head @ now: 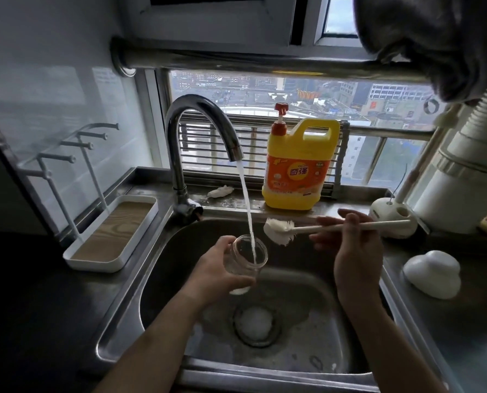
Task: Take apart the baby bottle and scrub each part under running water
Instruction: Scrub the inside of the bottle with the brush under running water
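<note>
Running from the faucet [202, 129], water [246, 199] is caught in the bottle [249, 252], held over the sink [307, 344] by the curled left grip [213, 270]; the brush [279, 229] is pinched by the right grip [355, 251].

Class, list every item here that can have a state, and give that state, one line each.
Baby bottle: topless, tilted, under the stream.
Faucet: running, stream falling into the bottle.
Left hand: grips the bottle.
Right hand: holds the brush handle.
Bottle brush: outside the bottle, above the sink.
Detergent jug: upright, pump cap on.
</note>
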